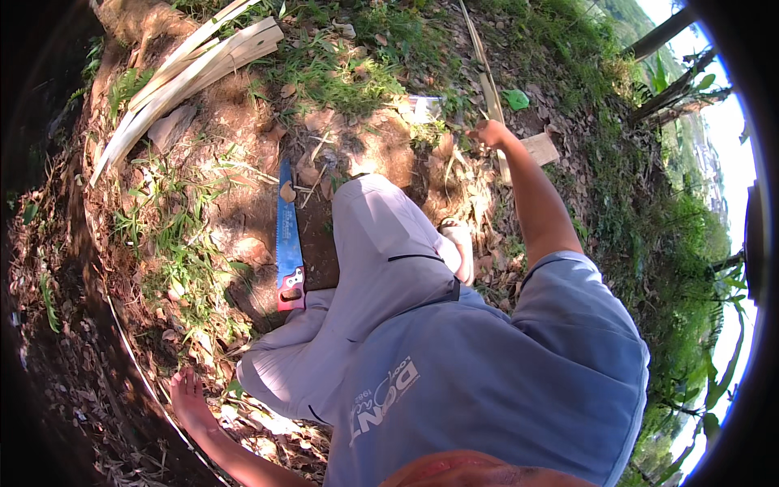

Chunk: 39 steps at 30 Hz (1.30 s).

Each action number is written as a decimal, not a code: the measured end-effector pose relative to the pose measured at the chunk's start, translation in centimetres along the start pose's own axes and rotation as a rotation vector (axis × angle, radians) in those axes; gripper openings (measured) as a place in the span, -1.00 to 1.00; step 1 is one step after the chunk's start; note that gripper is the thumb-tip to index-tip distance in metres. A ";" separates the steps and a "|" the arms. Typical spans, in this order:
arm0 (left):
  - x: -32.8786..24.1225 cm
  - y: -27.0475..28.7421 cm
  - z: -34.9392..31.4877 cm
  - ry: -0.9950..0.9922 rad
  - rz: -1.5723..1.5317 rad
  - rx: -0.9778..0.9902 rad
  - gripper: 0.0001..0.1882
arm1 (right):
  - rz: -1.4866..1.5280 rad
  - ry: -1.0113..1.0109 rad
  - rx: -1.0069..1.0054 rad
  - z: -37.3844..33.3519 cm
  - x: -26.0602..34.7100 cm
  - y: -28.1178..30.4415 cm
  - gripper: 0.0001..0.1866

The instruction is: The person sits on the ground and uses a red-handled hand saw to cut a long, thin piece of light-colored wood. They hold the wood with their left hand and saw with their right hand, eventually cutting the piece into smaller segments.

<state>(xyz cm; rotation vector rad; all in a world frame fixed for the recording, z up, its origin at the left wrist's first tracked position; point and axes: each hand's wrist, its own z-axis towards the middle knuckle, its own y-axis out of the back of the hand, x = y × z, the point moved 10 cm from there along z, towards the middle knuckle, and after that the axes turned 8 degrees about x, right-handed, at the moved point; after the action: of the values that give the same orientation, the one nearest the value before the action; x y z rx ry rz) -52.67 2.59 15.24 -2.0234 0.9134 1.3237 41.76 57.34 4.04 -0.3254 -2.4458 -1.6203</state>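
My right hand (489, 135) reaches forward and is closed around a long, narrow wooden strip (489, 93) lying on the ground. Beside it is a short, flat piece of board (540, 149). Low at the left, my left hand (188, 395) is held out over the leaf litter, its fingers stretched and nothing in them. A handsaw (288, 231) with a blue blade and a red and white handle lies on the bare soil next to my bent knee, handle toward me. A dry leaf covers part of its blade.
Several split wooden strips (203, 69) lie in a pile at the far left. Near my right hand are a crumpled green thing (515, 99) and a small pale packet (424, 108). A thin pale line (134, 357) runs past my left hand. Grass and dry leaves cover the slope.
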 end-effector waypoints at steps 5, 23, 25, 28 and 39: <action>0.6 0.5 -1.8 -0.031 -0.026 -0.010 -0.74 | -0.054 0.138 0.422 -7.0 11.1 -15.6 -0.42; -0.1 -25.4 1.2 -0.177 -1.071 0.425 0.01 | -0.093 1.791 -0.049 -31.4 61.4 -21.1 -0.23; -4.1 -21.2 0.1 -0.358 -1.182 0.142 -0.06 | -0.294 0.724 0.282 -15.8 54.3 -30.2 -0.29; -10.0 -16.1 -3.5 -0.783 -0.639 -0.094 -0.31 | 0.901 0.122 0.703 -13.4 50.7 -33.1 -0.03; 13.9 -32.1 9.1 0.039 -0.477 0.245 -0.29 | 1.181 0.365 0.984 -31.1 61.7 -18.1 -0.21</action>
<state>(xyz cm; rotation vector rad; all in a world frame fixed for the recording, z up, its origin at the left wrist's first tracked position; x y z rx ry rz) -28.61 25.88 1.55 -1.9196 0.5278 0.8702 -21.36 26.60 17.14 -0.9117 -1.7793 0.0295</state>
